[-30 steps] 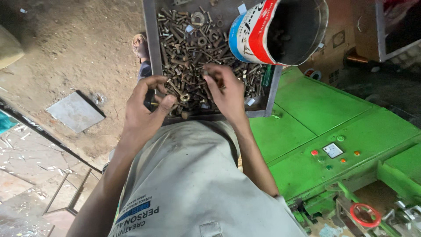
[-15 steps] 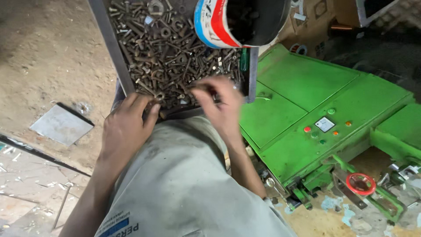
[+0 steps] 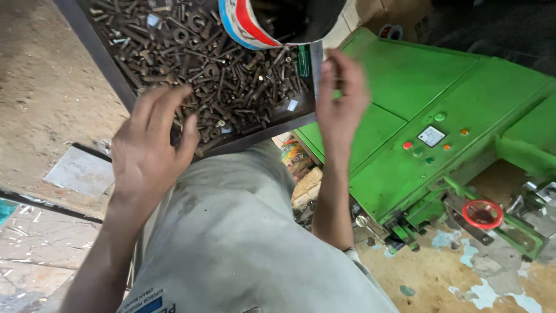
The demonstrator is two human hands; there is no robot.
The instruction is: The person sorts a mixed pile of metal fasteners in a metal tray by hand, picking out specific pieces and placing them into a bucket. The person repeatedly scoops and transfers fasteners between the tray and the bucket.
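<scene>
A: Nearest the camera, the left hand point(image 3: 152, 152)?

B: Palm down, forearm rising from the lower left. Fingers point(image 3: 168, 104) spread apart, tips over the near edge of the metal tray point(image 3: 104, 58). Nothing gripped that I can see.

A: Right hand point(image 3: 341, 101)?

B: Raised upright past the tray's right corner, forearm vertical, in front of the green machine point(image 3: 463, 93). Fingers close together, slightly blurred; cannot tell if they pinch anything.

A: The hardware?

B: Heap of rusty bolts and nuts point(image 3: 220, 75) fills the tray, between and beyond both hands. Farther back, a red, white and blue tin point(image 3: 255, 29) lies tilted on the pile.
</scene>
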